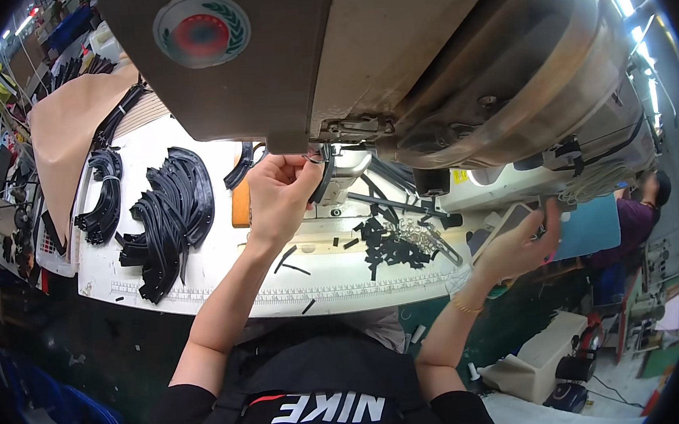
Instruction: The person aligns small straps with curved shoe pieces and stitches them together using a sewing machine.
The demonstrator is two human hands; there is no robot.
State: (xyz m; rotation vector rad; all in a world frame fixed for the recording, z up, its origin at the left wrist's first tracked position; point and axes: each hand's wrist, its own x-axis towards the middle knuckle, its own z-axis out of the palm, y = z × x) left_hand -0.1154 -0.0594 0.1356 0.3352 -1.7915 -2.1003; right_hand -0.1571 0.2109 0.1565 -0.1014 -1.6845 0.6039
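Note:
At the sewing machine point(415, 54), my left hand point(278, 189) is closed, thumb and fingers pinching a short curved black strip point(324, 183) just under the machine's head. The strip's upper end is hidden by the head and my fingers. Off to the right, my right hand point(517, 244) is raised by the end of the machine bed with its fingers apart. Beside its thumb lies a pale-edged flat rectangular thing point(500, 230), whose kind I cannot make out. Small cut black pieces point(378, 247) and a heap of shiny metal rings point(417, 236) sit between my hands.
A large pile of curved black strips point(176, 213) lies left on the white table point(226, 289), with a tied bundle point(105, 194) beyond it. Brown sheet material point(69, 122) drapes at the far left. A blue board point(592, 228) and another person point(639, 216) are at right.

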